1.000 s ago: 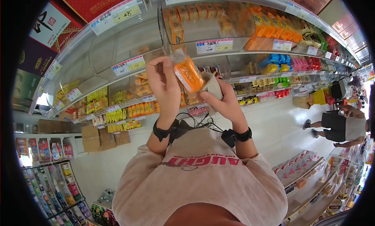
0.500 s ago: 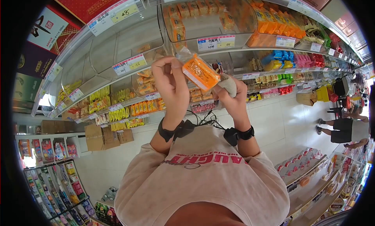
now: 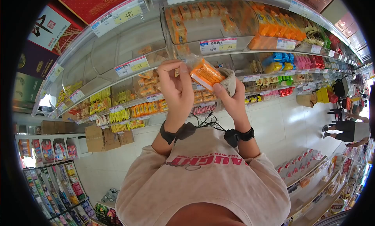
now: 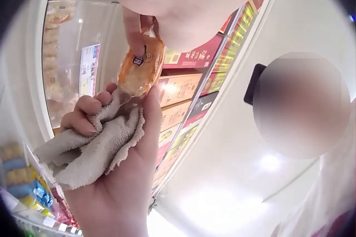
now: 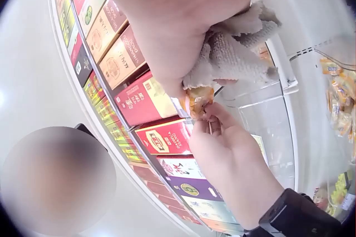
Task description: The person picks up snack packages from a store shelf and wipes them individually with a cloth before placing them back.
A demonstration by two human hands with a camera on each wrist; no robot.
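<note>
A small snack packet [image 3: 206, 73] in an orange and clear wrapper is held between both hands, tilted, in front of the shelves. My left hand [image 3: 177, 89] pinches the clear end of its wrapper between thumb and fingers. The right hand [image 3: 233, 100] grips a grey-white cloth [image 3: 229, 86], its thumb at the packet's lower corner. In the left wrist view the packet's golden face [image 4: 142, 69] carries a dark blue mark, and the bunched cloth [image 4: 100, 145] lies in the right palm. From the right wrist, the cloth [image 5: 236, 53] partly hides the packet [image 5: 198, 101].
Clear shelf bins [image 3: 129, 36] stand in front of me, with orange packets [image 3: 197, 9] in the upper one. Price tags [image 3: 218, 45] line the shelf edges. Cardboard boxes [image 3: 102, 139] are on the floor at left. Another person [image 3: 353, 128] stands far right.
The packet and left hand have shifted right toward the cloth. The right thumb now lies at the packet's lower corner, and the cloth sits beside and behind the packet.
</note>
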